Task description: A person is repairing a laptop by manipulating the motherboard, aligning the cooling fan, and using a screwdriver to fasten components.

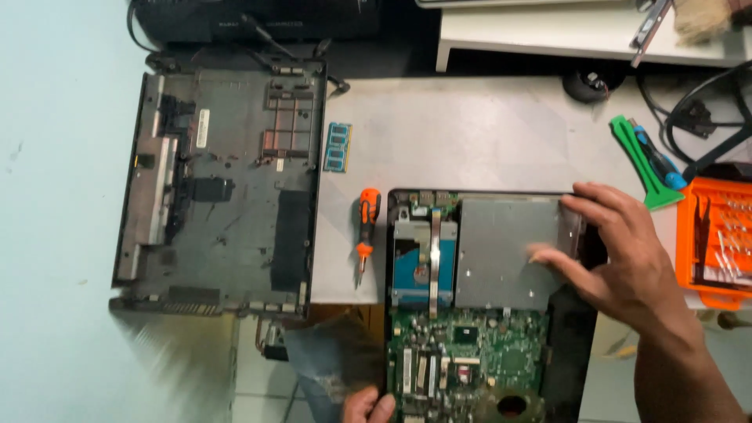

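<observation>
1. Right hand (627, 258): fingers spread and lying flat on the silver optical drive (505, 252), thumb and fingertips at its right edge. The grip looks loose; whether the fingers have closed on the edge cannot be told.
2. Left hand (368, 407): only the fingertips show, at 6 o'clock in the view, curled at the lower left corner of the opened laptop (568, 345). Whether they pinch it or only steady it cannot be told.
3. Optical drive: seated in the upper right bay of the laptop, just beside the hard drive (423, 262), which lies at 9 o'clock from it under a flat ribbon cable (433, 258).
4. Motherboard (470, 356): exposed green board at 6 o'clock from both drives.
5. Orange screwdriver (365, 231): on the tabletop (470, 133), left of the laptop; a memory module (338, 146) lies at 11 o'clock from it.
6. Removed bottom cover (223, 188): at 9 o'clock in the view, its lower end overhanging the tabletop edge.
7. Green pry tool (638, 160) and orange bit case (717, 239): at 3 o'clock.
8. Hazards, as judged: a drive dragged sideways could snag the ribbon cable; a slipping hand could touch bare board components; the overhanging cover could be knocked off.
</observation>
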